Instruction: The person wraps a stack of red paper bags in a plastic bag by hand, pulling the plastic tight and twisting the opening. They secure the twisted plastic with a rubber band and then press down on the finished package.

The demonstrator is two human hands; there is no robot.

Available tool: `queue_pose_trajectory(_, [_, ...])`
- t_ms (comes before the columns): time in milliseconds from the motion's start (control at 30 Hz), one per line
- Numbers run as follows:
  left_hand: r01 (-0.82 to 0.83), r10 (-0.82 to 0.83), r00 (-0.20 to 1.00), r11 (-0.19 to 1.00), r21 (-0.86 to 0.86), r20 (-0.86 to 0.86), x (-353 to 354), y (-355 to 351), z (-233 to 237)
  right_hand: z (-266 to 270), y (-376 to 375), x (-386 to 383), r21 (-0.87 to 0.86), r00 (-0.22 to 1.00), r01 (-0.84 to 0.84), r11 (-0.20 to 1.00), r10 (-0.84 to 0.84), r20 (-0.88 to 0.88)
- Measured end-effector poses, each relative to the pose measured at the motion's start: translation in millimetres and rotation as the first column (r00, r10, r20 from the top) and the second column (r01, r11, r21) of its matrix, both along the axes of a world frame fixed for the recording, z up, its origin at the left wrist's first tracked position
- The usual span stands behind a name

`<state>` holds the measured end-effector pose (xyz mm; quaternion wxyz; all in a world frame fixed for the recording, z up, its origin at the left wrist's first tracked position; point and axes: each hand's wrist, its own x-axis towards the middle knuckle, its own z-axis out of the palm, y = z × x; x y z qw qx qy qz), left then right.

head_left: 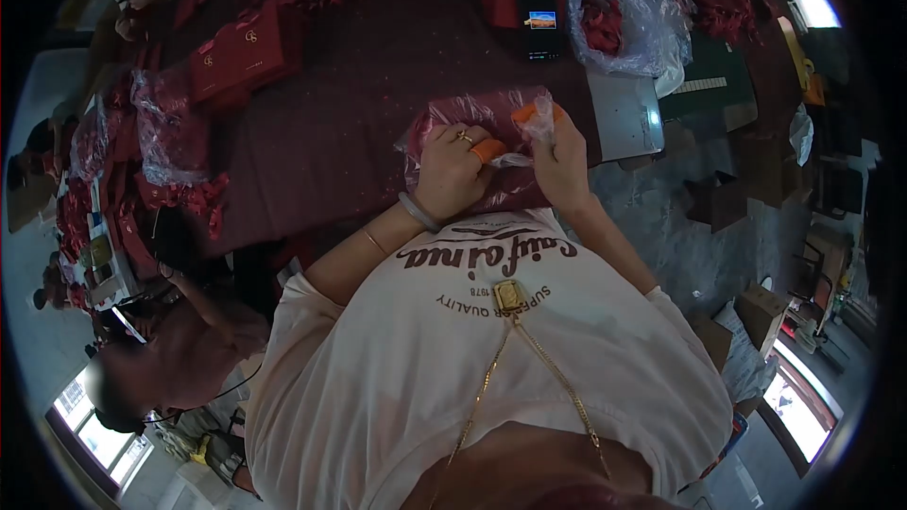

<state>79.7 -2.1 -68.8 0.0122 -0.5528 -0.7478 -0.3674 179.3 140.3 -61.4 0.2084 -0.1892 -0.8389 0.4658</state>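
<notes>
A dark red pack in a clear plastic bag (482, 110) lies at the near edge of the table, in front of my body. My left hand (452, 175) presses on the bag with curled fingers. An orange cover sits on one of its fingers. My right hand (565, 162), also with an orange finger cover, pinches the bag's plastic at the right side. A twisted strip of the plastic runs between both hands. The exact contents of the bag are hard to make out.
A dark red cloth (350, 104) covers the table. A red box (241, 59) and plastic-wrapped red packs (168, 123) are on the left. A phone-like device (539, 24) and a plastic bag of red ribbons (614, 24) lie beyond. Another person (194, 349) sits at left.
</notes>
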Motion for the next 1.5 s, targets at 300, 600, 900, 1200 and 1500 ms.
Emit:
queue_pose_trajectory(300, [-0.146,-0.107,0.691,0.948,0.282,0.714,-8.5,1.0,11.9,3.1,11.2,-4.3,0.122,0.978,-0.208,0.971,0.203,0.050])
queue_pose_trajectory(600, [-0.152,-0.188,0.290,0.959,0.239,0.938,-9.1,-6.1,17.9,1.1,1.7,-11.6,0.424,0.915,-0.372,0.826,0.250,0.316])
queue_pose_trajectory(900, [0.107,-0.108,0.975,0.994,0.012,0.196,-42.3,0.1,25.1,-3.4,5.1,-12.8,0.440,0.947,-0.313,0.842,0.312,0.077])
queue_pose_trajectory(1200, [0.074,-0.161,0.736,0.985,0.159,0.657,-18.6,-5.5,16.6,10.7,12.8,-1.1,-0.242,0.970,-0.216,0.946,0.179,-0.166])
queue_pose_trajectory(1500, [0.033,-0.018,0.992,0.993,-0.114,0.125,-11.1,-0.9,7.2,-5.5,16.2,4.8,-0.285,0.904,-0.278,0.917,0.350,0.245])
